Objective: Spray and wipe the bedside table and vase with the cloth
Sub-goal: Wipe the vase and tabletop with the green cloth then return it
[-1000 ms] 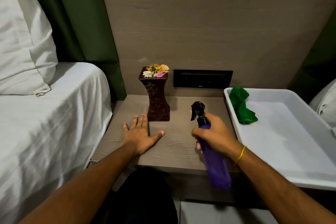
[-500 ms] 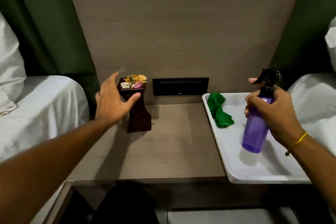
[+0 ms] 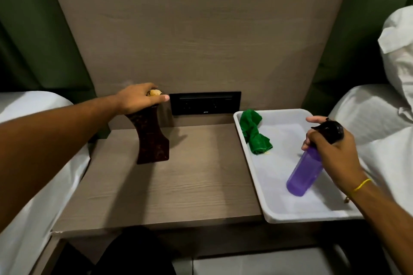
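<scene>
**Gripping the vase top and lowering the spray bottle into the tray**

Your left hand (image 3: pixel 139 98) is clasped over the top of the dark brown vase (image 3: pixel 151 138), fingers curled around its rim so that only a bit of yellow flower (image 3: pixel 154 92) shows between them. The vase leans to the left at its top, with its base on the bedside table (image 3: pixel 178 187) toward the back left part of the wooden surface, close to the wall panel. Whether the whole base sits flat on the wood cannot be told from this angle.

Your right hand (image 3: pixel 330 152) is wrapped around the neck of the purple spray bottle (image 3: pixel 305 173), just below its black trigger head (image 3: pixel 330 133); the index finger sticks out straight past the head while the other fingers are clenched on the neck. The bottle is tilted, its bottom end down inside the white tray (image 3: pixel 268 207). A yellow band (image 3: pixel 361 185) circles that wrist.

The green cloth (image 3: pixel 254 135) lies bunched in the tray's back left corner, well apart from the bottle and untouched by either hand. The tray sits to the right of the table, its left rim along the table's right edge. A black switch panel (image 3: pixel 205 103) is set in the wall behind the table, just right of the vase. White bedding (image 3: pixel 380 114) flanks the table on both sides.
</scene>
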Demonstrator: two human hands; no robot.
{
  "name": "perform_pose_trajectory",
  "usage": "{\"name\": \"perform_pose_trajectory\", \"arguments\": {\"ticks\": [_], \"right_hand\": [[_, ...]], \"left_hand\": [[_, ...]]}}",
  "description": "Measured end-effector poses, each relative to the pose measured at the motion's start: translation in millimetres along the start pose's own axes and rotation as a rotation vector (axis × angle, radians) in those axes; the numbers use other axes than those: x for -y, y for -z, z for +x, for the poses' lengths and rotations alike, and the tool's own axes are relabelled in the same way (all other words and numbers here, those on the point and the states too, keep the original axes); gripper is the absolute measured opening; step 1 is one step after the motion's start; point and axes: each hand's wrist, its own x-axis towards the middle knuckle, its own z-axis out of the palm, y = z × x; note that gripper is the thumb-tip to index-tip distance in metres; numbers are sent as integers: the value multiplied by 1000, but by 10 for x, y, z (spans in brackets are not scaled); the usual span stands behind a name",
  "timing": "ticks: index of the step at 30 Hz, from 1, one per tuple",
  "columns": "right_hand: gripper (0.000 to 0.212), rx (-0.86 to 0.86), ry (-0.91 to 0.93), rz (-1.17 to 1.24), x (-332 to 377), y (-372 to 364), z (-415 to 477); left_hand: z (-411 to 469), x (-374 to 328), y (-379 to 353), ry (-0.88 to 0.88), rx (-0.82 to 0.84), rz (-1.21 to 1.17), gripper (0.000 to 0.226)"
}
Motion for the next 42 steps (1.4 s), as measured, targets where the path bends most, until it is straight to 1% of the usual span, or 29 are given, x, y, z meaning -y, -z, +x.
{"name": "perform_pose_trajectory", "arguments": {"ticks": [4,7,9,12,14,17,20,22,23,24,25,27,29,30,33,35,40,42], "right_hand": [[22,-12,-9,-48,29,-40,-74],[37,-30,13,-117,61,-71,-132],[49,-48,60,-139,137,-64,-145],[67,-112,164,-46,368,-29,-135],[72,-174,257,-11,578,-6,-84],[62,-259,391,-83,927,-47,62],[37,-290,541,-175,1222,-332,193],[25,-249,664,-277,1261,-667,249],[21,-196,691,-335,1204,-847,286],[19,-123,663,-395,1095,-1019,330],[19,-39,575,-463,950,-1174,383],[24,121,289,-661,552,-1417,528],[27,219,13,-870,105,-1515,664],[29,248,-98,-913,-88,-1535,712],[41,287,-366,-870,-512,-1521,804],[45,268,-437,-860,-678,-1514,846],[45,136,-405,-837,-791,-1518,856],[46,49,-409,-784,-784,-1514,833]], "left_hand": [[31,62,-22,-17,-4,25,125],[29,74,-21,9,-2,40,125],[26,71,-21,13,-2,47,125],[10,57,-25,11,-3,37,118],[4,41,-31,10,-11,43,109],[9,13,-34,-3,-22,53,94],[1,2,-34,-6,-18,39,91],[-3,11,-41,-4,-12,26,89],[3,23,-46,-6,-13,25,84],[11,33,-55,-7,-13,22,80],[19,37,-59,-7,-9,21,77],[24,42,-58,-5,-9,23,75],[33,29,-60,-11,-9,26,77],[34,37,-59,-11,-10,29,77],[64,69,-66,-14,-13,45,71],[79,81,-68,-13,-8,38,69],[100,74,-71,-13,-15,55,68],[103,72,-75,-9,-15,56,69]]}}
